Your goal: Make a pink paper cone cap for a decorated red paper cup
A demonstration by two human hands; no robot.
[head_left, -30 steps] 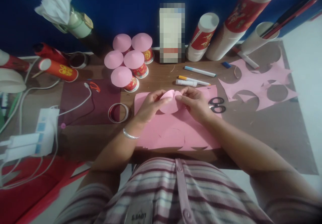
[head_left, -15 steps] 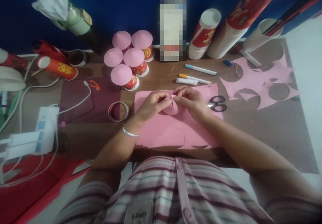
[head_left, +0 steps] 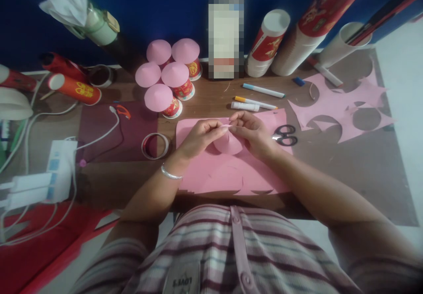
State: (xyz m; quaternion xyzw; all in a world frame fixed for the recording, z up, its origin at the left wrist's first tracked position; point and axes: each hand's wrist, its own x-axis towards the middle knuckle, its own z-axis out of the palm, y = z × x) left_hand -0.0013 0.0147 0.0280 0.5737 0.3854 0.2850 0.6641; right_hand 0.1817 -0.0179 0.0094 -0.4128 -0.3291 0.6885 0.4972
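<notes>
A small pink paper cone (head_left: 228, 143) is held between my two hands, its far edge pinched at the fingertips. My left hand (head_left: 205, 136) closes thumb and fingers on the cone's left side. On the other side my right hand (head_left: 251, 133) grips it the same way, thumb against the paper. Beneath both lies a pink paper sheet (head_left: 211, 177) with curved cuts along its near edge. Black-handled scissors (head_left: 287, 136) rest right beside my right hand, their blades partly hidden. The cone's underside is out of sight.
Several red paper cups with pink cone tops (head_left: 158, 98) stand at the back left. A tape roll (head_left: 155, 146) lies left of the sheet. Markers (head_left: 263, 90) lie behind my hands. Cut pink scraps (head_left: 333, 95) spread rightward. A power strip (head_left: 61, 170) and cables occupy the left.
The cone has tilted between my fingers, so more of its near face shows. Both hands stay in nearly the same place and keep their hold.
</notes>
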